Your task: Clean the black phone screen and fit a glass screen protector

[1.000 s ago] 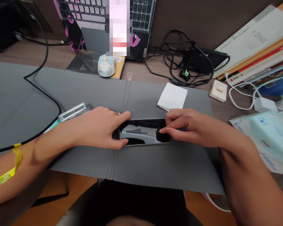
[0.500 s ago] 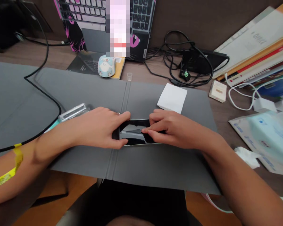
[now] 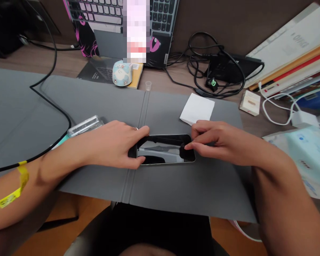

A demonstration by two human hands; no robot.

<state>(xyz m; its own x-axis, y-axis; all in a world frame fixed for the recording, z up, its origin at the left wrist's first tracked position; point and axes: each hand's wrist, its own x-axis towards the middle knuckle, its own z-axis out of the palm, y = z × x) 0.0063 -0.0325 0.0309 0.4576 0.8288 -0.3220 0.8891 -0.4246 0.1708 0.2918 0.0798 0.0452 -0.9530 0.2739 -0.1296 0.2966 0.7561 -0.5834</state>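
A smartphone [image 3: 162, 151] with a dark, glossy screen lies lengthwise on the grey desk mat [image 3: 165, 192], screen up. My left hand [image 3: 120, 145] grips its left end, thumb at the near edge and forefinger at the far edge. Over the right end of the screen, my right hand [image 3: 216, 142] has thumb and forefinger pinched together. Whatever may be between those fingertips is too small to make out. Just beyond the right hand lies a folded white paper [image 3: 197, 107]. Behind my left forearm sits a clear plastic case [image 3: 84, 126].
A laptop [image 3: 106, 39] stands at the back, with a pale blue mouse [image 3: 122, 73] before it. Near a tiny clear cup [image 3: 148, 85] are tangled black cables [image 3: 218, 71]. Books [image 3: 290, 67], a small box [image 3: 250, 102] and a pale blue packet [image 3: 309, 153] line the right side.
My right hand has slid right along the screen from its middle to its right end, uncovering that end. My left hand keeps its grip on the smartphone. The view shifted slightly.
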